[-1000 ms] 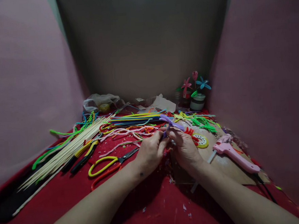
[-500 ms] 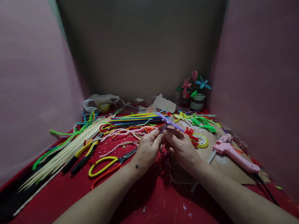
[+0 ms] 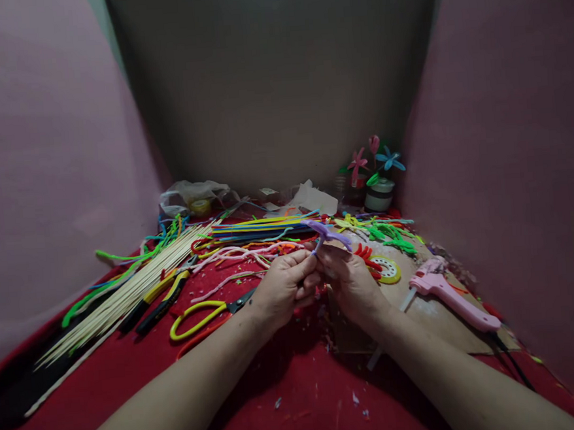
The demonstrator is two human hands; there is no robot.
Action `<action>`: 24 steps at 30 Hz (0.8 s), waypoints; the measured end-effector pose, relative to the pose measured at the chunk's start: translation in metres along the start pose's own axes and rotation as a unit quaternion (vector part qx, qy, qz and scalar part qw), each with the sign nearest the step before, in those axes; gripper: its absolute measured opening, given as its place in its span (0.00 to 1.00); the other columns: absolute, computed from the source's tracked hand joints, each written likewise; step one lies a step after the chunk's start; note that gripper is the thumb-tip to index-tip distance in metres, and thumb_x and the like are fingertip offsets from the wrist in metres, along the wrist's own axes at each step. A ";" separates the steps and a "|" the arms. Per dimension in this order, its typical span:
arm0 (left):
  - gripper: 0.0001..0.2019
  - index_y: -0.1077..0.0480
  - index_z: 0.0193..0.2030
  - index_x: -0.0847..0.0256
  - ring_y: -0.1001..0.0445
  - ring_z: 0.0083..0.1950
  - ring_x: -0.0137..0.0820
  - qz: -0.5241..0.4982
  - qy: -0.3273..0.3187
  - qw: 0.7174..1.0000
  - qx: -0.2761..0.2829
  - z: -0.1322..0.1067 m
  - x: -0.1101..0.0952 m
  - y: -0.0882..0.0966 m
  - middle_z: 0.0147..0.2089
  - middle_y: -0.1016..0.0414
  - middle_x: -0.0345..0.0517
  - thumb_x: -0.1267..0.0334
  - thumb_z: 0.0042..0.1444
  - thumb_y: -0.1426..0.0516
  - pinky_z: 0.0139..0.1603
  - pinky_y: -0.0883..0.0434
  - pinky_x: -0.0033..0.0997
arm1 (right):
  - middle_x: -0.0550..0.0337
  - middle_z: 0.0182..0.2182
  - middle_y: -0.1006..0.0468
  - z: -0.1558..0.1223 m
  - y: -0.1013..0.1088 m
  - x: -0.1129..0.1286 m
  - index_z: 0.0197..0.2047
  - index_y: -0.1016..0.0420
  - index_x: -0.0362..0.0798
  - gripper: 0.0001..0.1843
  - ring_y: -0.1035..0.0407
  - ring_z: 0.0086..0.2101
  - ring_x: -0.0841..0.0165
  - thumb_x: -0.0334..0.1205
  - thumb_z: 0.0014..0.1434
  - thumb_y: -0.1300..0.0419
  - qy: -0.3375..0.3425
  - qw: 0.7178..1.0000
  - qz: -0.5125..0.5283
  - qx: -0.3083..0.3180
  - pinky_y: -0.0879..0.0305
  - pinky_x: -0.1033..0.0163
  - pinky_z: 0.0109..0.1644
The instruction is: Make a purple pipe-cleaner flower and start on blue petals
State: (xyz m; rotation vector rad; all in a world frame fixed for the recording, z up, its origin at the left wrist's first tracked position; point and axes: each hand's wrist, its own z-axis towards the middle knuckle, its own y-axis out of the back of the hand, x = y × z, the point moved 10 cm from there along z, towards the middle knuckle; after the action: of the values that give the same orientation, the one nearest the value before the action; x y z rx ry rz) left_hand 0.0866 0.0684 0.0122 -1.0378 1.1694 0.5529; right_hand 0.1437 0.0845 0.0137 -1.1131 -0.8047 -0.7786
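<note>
A purple pipe-cleaner flower [image 3: 323,231] rises above my two hands near the middle of the table, its petals tilted to the right. My left hand [image 3: 288,284] is closed, with thumb and fingers pinching the flower's thin stem. Close against it, my right hand [image 3: 351,284] is closed too, its thumb and fingertips at the stem just under the petals. Part of the stem is hidden behind the fingers. Scissors [image 3: 198,318] with yellow and red handles lie beside my left wrist, their blades partly covered by it.
Bamboo sticks [image 3: 130,289] and pliers [image 3: 163,295] lie left. Pipe cleaners [image 3: 263,227] are spread behind my hands. On the right, a pink glue gun [image 3: 452,295] rests on a board [image 3: 437,329] near a yellow-rimmed disc [image 3: 388,269]. Finished flowers [image 3: 374,160] stand in jars behind.
The purple flower has turned, its petals now bunched higher above a visible stem. My left hand has shifted slightly, covering more of the scissor blades; the right has barely moved.
</note>
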 end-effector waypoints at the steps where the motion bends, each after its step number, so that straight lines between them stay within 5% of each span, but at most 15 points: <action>1: 0.11 0.40 0.30 0.62 0.58 0.14 0.16 -0.011 0.006 1.000 0.009 0.000 0.001 -0.002 0.16 0.47 0.29 0.56 0.55 0.46 0.13 0.56 0.16 | 0.64 0.21 0.29 0.000 0.000 0.000 0.35 0.22 0.48 0.11 0.38 0.22 0.73 0.43 0.49 0.37 -0.010 1.000 0.019 -0.001 0.39 0.67 0.27; 7: 0.10 0.38 0.33 0.61 0.57 0.14 0.16 0.018 -0.002 1.000 0.016 -0.002 -0.002 -0.005 0.17 0.46 0.29 0.55 0.56 0.47 0.14 0.55 0.17 | 0.62 0.22 0.25 0.002 0.002 0.001 0.32 0.22 0.47 0.09 0.37 0.22 0.72 0.41 0.45 0.34 -0.035 0.998 0.048 -0.024 0.39 0.65 0.27; 11: 0.12 0.39 0.28 0.62 0.50 0.16 0.18 0.175 -0.040 0.982 -0.057 -0.003 -0.012 0.002 0.19 0.43 0.32 0.55 0.55 0.47 0.16 0.51 0.20 | 0.63 0.24 0.25 0.002 0.008 0.000 0.31 0.22 0.49 0.07 0.37 0.22 0.72 0.40 0.46 0.35 -0.017 0.998 0.053 -0.040 0.42 0.65 0.26; 19: 0.05 0.35 0.32 0.61 0.39 0.24 0.24 0.503 -0.211 0.824 -0.153 -0.017 -0.043 0.000 0.25 0.35 0.38 0.66 0.56 0.50 0.28 0.42 0.25 | 0.65 0.22 0.30 -0.003 0.013 0.007 0.29 0.22 0.49 0.05 0.43 0.22 0.74 0.41 0.48 0.35 0.025 0.997 -0.013 -0.076 0.47 0.67 0.24; 21: 0.06 0.35 0.32 0.61 0.41 0.22 0.24 0.499 -0.214 0.826 -0.150 -0.016 -0.042 0.002 0.23 0.37 0.37 0.66 0.57 0.51 0.27 0.43 0.25 | 0.65 0.21 0.32 -0.005 0.012 0.010 0.27 0.23 0.49 0.05 0.44 0.22 0.74 0.41 0.48 0.36 0.037 0.995 -0.044 -0.076 0.48 0.67 0.25; 24: 0.09 0.34 0.31 0.62 0.44 0.20 0.22 0.406 -0.170 0.888 -0.133 -0.010 -0.035 0.008 0.20 0.41 0.35 0.63 0.58 0.52 0.23 0.45 0.23 | 0.65 0.21 0.32 -0.006 0.008 0.011 0.26 0.24 0.48 0.07 0.43 0.22 0.74 0.42 0.50 0.37 0.037 0.996 -0.055 -0.058 0.46 0.66 0.25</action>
State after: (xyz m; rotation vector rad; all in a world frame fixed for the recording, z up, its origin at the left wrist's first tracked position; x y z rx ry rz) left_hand 0.0636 0.0685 0.0415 -0.5898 1.1978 1.5306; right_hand 0.1571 0.0792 0.0178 -1.1435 -0.7701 -0.9635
